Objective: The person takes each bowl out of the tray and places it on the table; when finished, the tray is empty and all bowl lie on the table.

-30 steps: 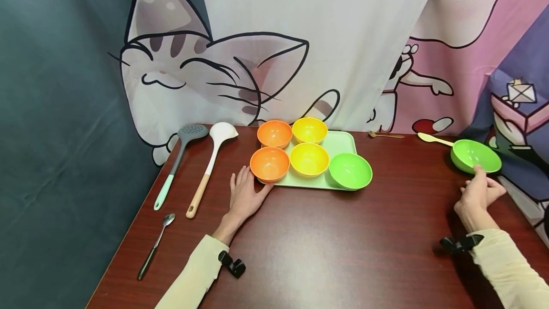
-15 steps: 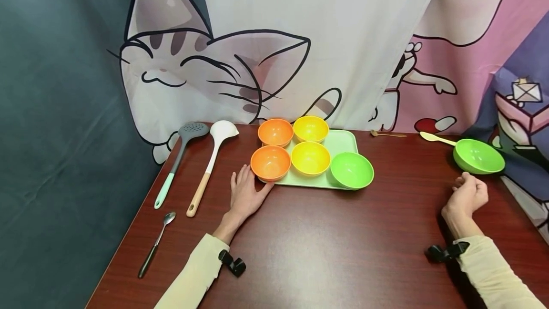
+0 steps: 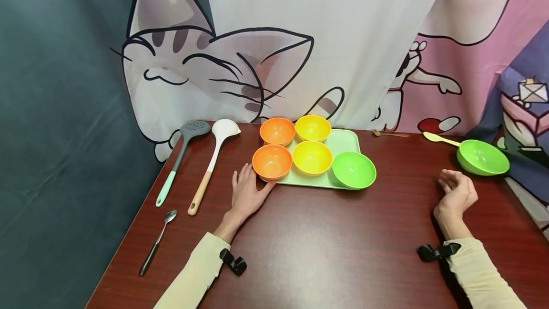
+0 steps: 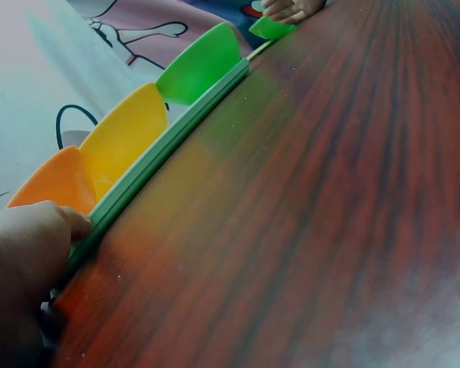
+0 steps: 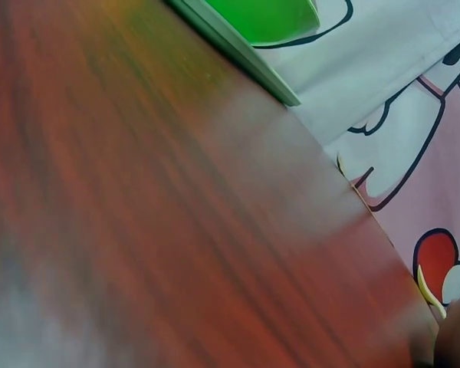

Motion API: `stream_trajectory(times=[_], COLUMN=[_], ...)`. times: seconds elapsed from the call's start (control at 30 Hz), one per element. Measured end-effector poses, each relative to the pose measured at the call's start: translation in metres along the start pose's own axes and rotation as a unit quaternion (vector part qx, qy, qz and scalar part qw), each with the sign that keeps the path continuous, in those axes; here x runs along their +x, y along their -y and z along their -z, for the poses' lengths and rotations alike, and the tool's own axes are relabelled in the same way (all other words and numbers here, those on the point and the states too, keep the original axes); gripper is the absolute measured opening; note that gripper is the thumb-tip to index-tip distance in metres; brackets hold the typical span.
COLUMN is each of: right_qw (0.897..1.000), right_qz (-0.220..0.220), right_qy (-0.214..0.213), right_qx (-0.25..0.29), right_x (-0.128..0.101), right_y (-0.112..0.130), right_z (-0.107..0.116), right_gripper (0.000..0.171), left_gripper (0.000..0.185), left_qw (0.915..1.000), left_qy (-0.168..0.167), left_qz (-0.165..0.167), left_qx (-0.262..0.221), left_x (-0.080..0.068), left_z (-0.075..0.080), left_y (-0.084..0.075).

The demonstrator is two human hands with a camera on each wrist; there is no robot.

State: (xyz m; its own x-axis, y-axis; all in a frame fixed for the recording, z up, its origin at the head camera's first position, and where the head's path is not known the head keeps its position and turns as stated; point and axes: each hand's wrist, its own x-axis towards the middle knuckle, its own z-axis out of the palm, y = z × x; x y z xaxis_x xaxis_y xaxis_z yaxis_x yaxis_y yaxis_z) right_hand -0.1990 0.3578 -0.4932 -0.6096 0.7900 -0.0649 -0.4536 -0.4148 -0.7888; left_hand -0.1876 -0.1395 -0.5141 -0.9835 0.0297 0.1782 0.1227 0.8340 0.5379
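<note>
My left hand (image 3: 246,191) lies flat on the dark red table (image 3: 343,242), fingers straight, its thumb side against the front left corner of a light green tray (image 3: 344,140). The tray carries two orange bowls (image 3: 272,162), two yellow bowls (image 3: 311,158) and a green bowl (image 3: 353,170). In the left wrist view my left hand (image 4: 23,268) touches the tray edge (image 4: 176,138) below the orange bowl (image 4: 54,184). My right hand (image 3: 455,193) rests on the table with loosely curled fingers and holds nothing. It is a little left of a second green bowl (image 3: 482,157).
A grey slotted spoon (image 3: 184,154), a white ladle (image 3: 212,166) and a metal spoon (image 3: 156,242) lie at the left. A small gold spoon (image 3: 389,134) and a yellow spoon (image 3: 437,138) lie at the back right. A cartoon cloth backdrop hangs behind the table.
My right hand has let go of the right green bowl's rim, drawn back to the left and turned its curled fingers upward. The left hand and the bowls have stayed put.
</note>
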Motion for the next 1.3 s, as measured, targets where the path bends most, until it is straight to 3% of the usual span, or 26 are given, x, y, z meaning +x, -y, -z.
stream_trajectory(times=[0.17, 0.4, 1.3], right_qw=[0.998, 0.993, 0.977], right_qz=[-0.002, 0.034, -0.021], right_qy=[0.053, 0.11, 0.208], right_qx=[0.017, 0.004, -0.05], right_x=[-0.005, -0.01, -0.029], right_y=[-0.009, -0.024, -0.06], right_z=[-0.009, -0.026, -0.06], right_gripper=[0.017, 0.015, 0.011], left_gripper=[0.086, 0.086, 0.085], left_qw=[1.0, 0.9999, 0.9998], left_qy=[0.0, -0.011, 0.01], left_qz=[0.002, -0.004, 0.007], left_qx=[0.002, 0.0, 0.017], left_x=[0.001, 0.0, 0.0], left_z=[0.002, 0.002, 0.001], left_y=[0.001, 0.001, 0.002])
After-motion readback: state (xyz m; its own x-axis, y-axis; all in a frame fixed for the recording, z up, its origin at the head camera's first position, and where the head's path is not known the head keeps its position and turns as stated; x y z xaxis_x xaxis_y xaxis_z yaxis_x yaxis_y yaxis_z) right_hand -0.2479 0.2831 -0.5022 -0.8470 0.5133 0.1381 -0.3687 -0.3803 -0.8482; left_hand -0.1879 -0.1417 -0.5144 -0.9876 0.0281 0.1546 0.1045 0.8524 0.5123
